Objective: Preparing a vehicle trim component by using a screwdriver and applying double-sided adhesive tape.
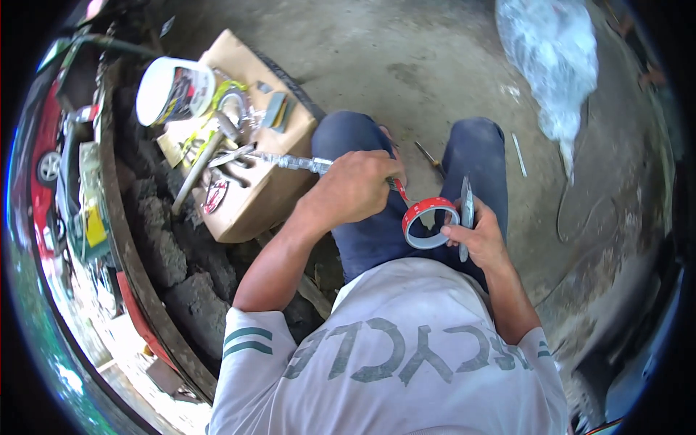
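My left hand [355, 187] is closed, its fingertips pinching the loose end of a strip of red tape. The strip runs down to the roll of red tape [416, 215], which stands on edge between my hands, above my lap. With thumb and fingers my right hand [481, 236] grips the roll's right side, along with a slim grey piece [467, 216] with a pointed top, of a kind I cannot make out. A clear, shiny strip [293, 162] reaches from the cardboard box [279, 190] to my left hand; whether the hand touches it is hidden.
On the box lie a white bucket [154, 94], a hammer [197, 172], yellow-green strapping and several small tools. A screwdriver [428, 154] lies on the floor between my knees. A clear plastic bag [551, 65] is at the far right. Broken stones and a low wall border the left.
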`<action>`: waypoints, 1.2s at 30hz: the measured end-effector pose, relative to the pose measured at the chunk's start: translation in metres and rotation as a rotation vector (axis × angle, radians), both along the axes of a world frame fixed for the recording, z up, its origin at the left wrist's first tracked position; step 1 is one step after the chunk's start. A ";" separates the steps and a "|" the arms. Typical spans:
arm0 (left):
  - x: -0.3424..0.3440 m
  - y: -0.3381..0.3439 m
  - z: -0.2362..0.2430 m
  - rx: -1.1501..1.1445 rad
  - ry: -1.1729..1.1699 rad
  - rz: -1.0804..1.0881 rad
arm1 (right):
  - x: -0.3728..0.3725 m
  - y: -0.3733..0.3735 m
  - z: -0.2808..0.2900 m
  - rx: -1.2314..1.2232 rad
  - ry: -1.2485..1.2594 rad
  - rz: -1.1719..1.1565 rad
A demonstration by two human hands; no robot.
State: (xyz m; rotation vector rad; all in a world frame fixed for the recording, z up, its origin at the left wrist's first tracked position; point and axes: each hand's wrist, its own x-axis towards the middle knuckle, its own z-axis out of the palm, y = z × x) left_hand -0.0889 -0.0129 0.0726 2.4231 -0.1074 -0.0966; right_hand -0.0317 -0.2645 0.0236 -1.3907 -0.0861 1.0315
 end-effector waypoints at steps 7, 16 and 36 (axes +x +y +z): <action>-0.001 0.025 0.007 0.309 -0.085 0.002 | -0.007 0.041 -0.014 0.017 -0.043 0.082; -0.030 0.070 0.005 0.302 -0.424 0.437 | -0.012 0.121 -0.038 -0.023 -0.513 0.229; -0.126 -0.003 -0.076 -0.695 -0.238 1.066 | -0.016 0.105 0.015 0.040 -0.252 0.550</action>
